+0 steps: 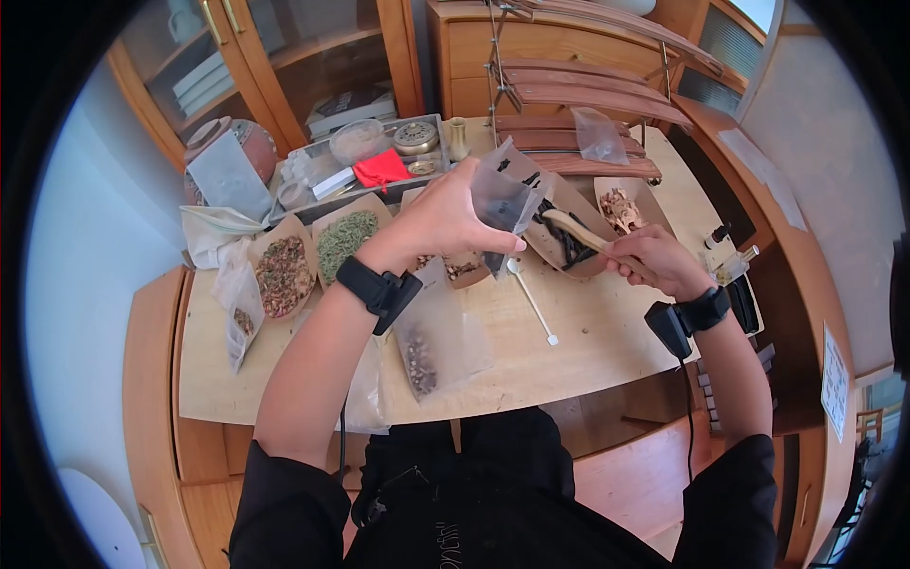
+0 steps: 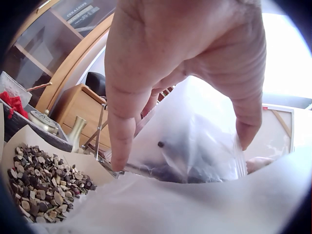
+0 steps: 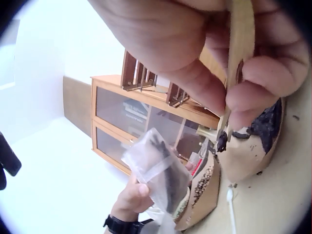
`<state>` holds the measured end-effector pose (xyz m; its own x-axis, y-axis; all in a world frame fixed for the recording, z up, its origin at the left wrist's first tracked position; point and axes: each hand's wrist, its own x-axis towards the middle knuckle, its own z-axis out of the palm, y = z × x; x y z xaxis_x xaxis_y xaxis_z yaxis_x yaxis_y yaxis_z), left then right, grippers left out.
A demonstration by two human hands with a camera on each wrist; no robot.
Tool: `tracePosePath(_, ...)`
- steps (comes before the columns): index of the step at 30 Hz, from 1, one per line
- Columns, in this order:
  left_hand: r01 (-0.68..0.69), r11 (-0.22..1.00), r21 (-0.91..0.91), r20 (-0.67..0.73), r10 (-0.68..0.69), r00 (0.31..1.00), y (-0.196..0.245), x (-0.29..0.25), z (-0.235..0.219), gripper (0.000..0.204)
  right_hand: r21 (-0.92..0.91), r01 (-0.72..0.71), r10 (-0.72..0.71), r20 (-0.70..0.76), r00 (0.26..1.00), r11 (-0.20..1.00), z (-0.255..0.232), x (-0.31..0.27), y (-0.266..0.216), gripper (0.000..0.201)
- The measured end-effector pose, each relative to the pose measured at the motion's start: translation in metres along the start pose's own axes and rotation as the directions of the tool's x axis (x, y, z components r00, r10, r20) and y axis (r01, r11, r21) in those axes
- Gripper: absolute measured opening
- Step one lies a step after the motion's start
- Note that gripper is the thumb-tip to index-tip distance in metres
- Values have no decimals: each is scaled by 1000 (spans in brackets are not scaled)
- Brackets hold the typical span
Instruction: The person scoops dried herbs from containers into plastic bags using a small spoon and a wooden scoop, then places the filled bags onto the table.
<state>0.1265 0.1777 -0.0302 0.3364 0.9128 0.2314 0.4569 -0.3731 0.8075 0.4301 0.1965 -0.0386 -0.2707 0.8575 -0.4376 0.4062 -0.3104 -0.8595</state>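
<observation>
My left hand (image 1: 444,216) grips a clear plastic bag (image 1: 500,197) by its sides, thumb on one side and fingers on the other; dark pieces show inside it in the right wrist view. In my right hand (image 1: 658,262) is a pair of wooden tongs (image 1: 580,230), pinched between thumb and fingers. A dark piece (image 3: 222,142) sits at the tongs' tip in the right wrist view. Below the tongs is a paper tray (image 3: 243,158) of long black pieces (image 1: 574,248), just right of the bag.
Trays of green herb (image 1: 347,243), reddish petals (image 1: 284,275) and chopped pieces (image 2: 46,185) stand left. A white spoon (image 1: 534,303) and a bag (image 1: 422,356) lie in front. Behind are a red pouch (image 1: 382,169) and a slatted rack (image 1: 578,85); small bottles (image 1: 736,266) stand right.
</observation>
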Motion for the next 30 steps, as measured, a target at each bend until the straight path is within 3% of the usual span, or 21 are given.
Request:
tracePosePath(2, 1, 1000, 15, -9, -1, 1000, -4, 2, 0, 87, 81, 35, -34, -13, 999, 996, 1, -7, -1, 18)
tracePosePath(4, -20, 1000, -13, 18, 20, 1000, -7, 5, 2, 88, 242, 257, -238, -104, 966, 936, 2, -17, -5, 22)
tracePosePath(5, -20, 1000, -14, 18, 20, 1000, -8, 6, 2, 88, 242, 256, -238, -104, 966, 936, 5, -21, -10, 22)
tracePosePath(7, 16, 1000, 11, 42, -16, 999, -9, 8, 6, 89, 266, 458, -432, -153, 889, 848, 19, -27, -19, 21)
tracePosePath(11, -23, 999, -32, 29, 24, 999, 0, 8, 10, 89, 126, 564, -534, -206, 820, 816, 40, -20, -22, 22)
tracePosePath(13, -34, 999, 8, 27, 34, 999, 5, 6, 8, 90, 53, 631, -620, -135, 773, 774, 44, -14, -22, 22)
tracePosePath(17, -48, 997, -54, 18, 49, 999, 3, 5, 5, 90, -88, 639, -645, -117, 755, 764, 42, -18, -26, 25)
tracePosePath(26, -4, 989, 145, -8, 6, 1000, -4, 8, 2, 95, -315, 571, -611, -34, 791, 758, 31, -32, -34, 22)
tracePosePath(30, -20, 999, 48, 31, 19, 999, -7, 9, 7, 95, -280, 573, -610, -59, 790, 770, 28, -38, -38, 22)
